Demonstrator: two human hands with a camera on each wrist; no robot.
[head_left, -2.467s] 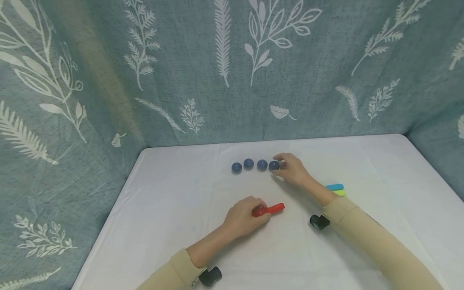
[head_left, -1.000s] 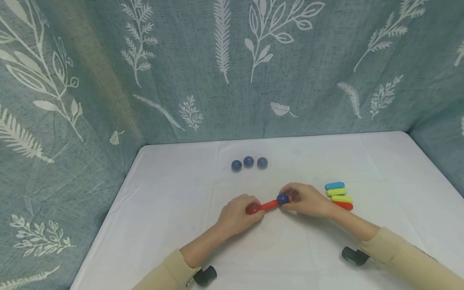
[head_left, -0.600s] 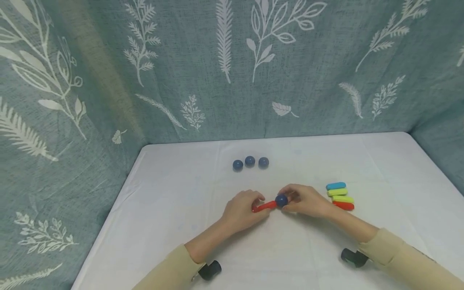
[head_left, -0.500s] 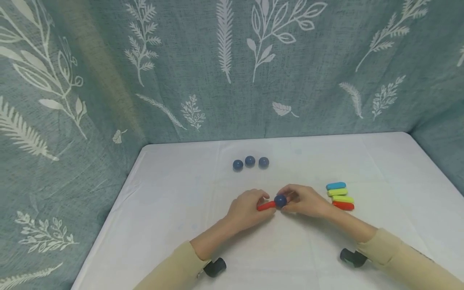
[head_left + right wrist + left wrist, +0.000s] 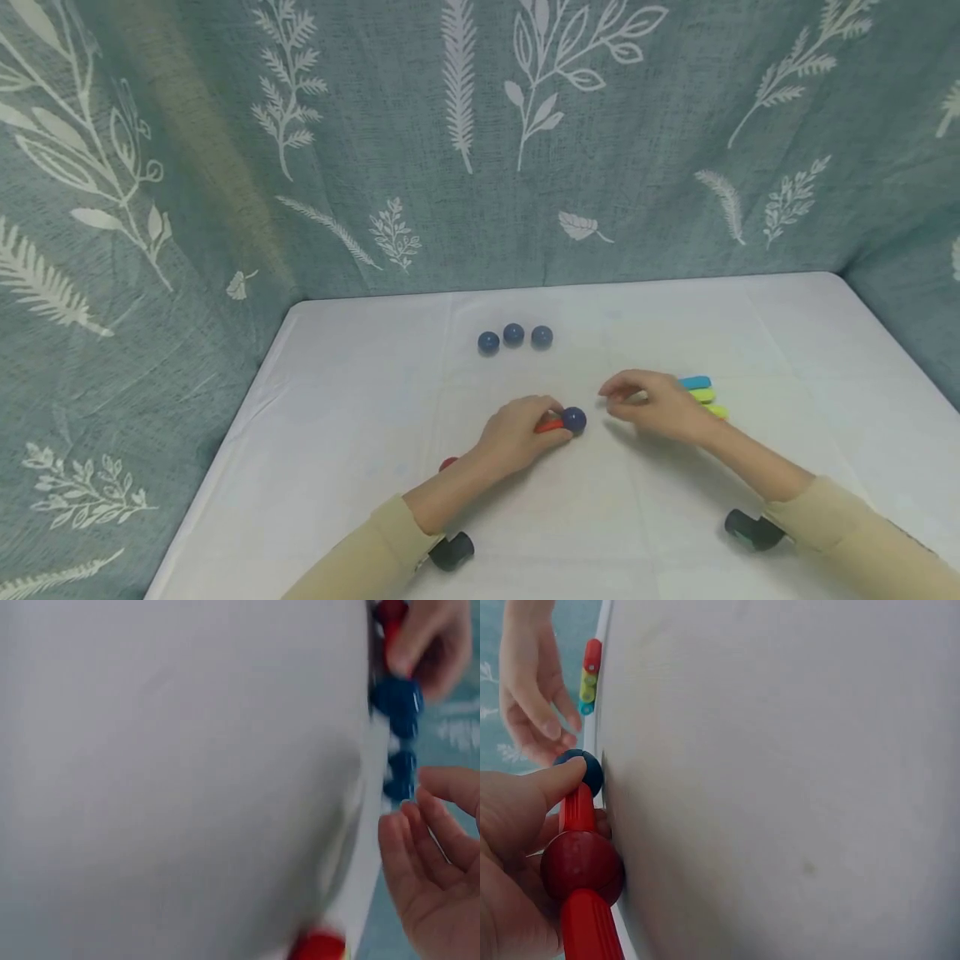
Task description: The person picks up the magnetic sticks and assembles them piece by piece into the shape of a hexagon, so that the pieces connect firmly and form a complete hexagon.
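Observation:
My left hand [image 5: 517, 433] grips a toy chain of red rods and balls near its far end. A blue ball [image 5: 574, 420] sits at the tip of a red rod [image 5: 550, 425]. In the left wrist view, the thumb lies against the blue ball [image 5: 592, 774], and a dark red ball [image 5: 583, 868] joins two red rods along the palm. Another red ball [image 5: 448, 462] peeks out behind the left wrist. My right hand [image 5: 660, 406] is off the chain, its fingers loosely bent and holding nothing, just right of the blue ball.
Three loose blue balls [image 5: 513, 335] stand in a row toward the back of the white table [image 5: 360, 375]. Beside the right hand lie a blue rod [image 5: 696, 382] and yellow rods [image 5: 702, 396], with a red rod [image 5: 319, 946] seen in the right wrist view. A patterned curtain [image 5: 420, 125] hangs behind.
My right hand took a blue ball from the row and set it on the rod's end, then let go and drew right. My left hand slid along the rod toward that ball.

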